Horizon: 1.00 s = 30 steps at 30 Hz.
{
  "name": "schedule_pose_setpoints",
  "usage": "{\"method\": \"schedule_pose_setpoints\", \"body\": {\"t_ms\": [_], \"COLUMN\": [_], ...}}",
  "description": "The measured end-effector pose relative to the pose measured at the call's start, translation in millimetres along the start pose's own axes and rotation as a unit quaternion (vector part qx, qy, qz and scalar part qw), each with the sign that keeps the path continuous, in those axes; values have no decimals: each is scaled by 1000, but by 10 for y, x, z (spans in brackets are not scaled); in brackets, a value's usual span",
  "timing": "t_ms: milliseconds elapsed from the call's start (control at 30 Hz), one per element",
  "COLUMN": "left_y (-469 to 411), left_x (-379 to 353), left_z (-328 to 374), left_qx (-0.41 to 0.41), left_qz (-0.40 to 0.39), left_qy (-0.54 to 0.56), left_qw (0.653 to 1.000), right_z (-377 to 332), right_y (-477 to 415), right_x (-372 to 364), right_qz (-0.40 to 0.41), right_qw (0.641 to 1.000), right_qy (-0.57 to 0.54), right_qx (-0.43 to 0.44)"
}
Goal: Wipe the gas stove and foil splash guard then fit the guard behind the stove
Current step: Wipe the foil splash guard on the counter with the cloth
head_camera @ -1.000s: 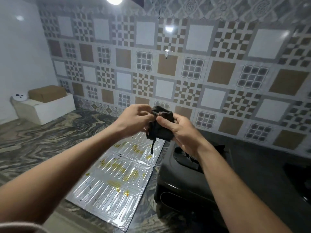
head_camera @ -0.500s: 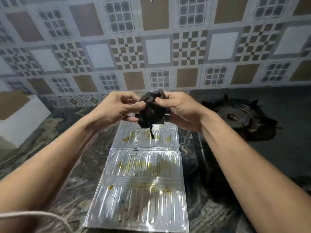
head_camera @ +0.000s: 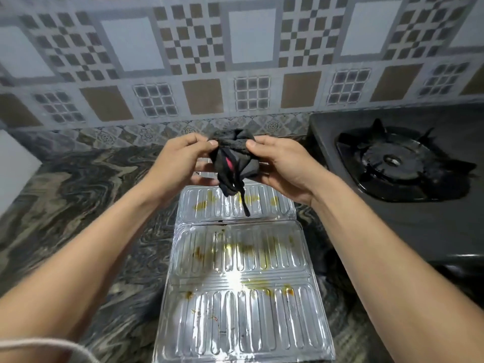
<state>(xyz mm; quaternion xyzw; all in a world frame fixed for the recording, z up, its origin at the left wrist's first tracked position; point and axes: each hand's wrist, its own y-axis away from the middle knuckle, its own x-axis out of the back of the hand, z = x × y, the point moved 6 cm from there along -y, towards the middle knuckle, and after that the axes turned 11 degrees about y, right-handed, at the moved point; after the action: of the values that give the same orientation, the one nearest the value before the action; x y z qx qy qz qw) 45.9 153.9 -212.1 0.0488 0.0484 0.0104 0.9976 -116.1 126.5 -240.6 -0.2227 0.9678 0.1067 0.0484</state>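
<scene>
You hold a dark cloth (head_camera: 234,161) with both hands, lifted above the far end of the foil splash guard (head_camera: 241,284). Your left hand (head_camera: 183,161) pinches the upper left edge of the cloth between thumb and fingers, and your right hand (head_camera: 282,166) grips the upper right edge in the same way. The cloth is bunched between them, a small pink part shows in its folds, and a thin strip hangs down from it.

The guard lies flat on the marbled table (head_camera: 78,195), its ribbed panels open toward you, with yellow-brown stains on all panels. The gas stove (head_camera: 392,163) stands on the table just beside the guard, at your right, close to the tiled wall (head_camera: 199,61). Its black burner is uncovered.
</scene>
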Motion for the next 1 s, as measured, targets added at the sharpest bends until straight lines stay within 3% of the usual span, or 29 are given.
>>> {"method": "schedule_pose_setpoints", "body": {"t_ms": [100,200,367,667,767,900,1000], "left_y": [-65,-125,-264,-575,-710,-825,-853], "left_x": [99,160,242,487,483,452,459], "left_z": [-62,-77,-88,-128,-140,-137,-247], "left_qx": [8,9,-4,-5,7,48,75], "left_qz": [39,28,21,97,81,-3,-15], "left_qy": [8,-15,-136,-117,-91,-75,-8], "left_qw": [999,999,990,988,993,996,997], "right_z": [-4,-3,-16,2,22,-23,15], "right_y": [-85,-192,-327,-634,-779,-951,-1033], "right_x": [-94,-176,-212,-120,-121,-112,-62], "right_qz": [12,29,12,85,98,100,107], "right_qw": [1000,998,992,975,968,973,972], "right_qy": [27,58,126,206,230,206,208], "right_qx": [9,11,-1,25,22,3,-2]}}
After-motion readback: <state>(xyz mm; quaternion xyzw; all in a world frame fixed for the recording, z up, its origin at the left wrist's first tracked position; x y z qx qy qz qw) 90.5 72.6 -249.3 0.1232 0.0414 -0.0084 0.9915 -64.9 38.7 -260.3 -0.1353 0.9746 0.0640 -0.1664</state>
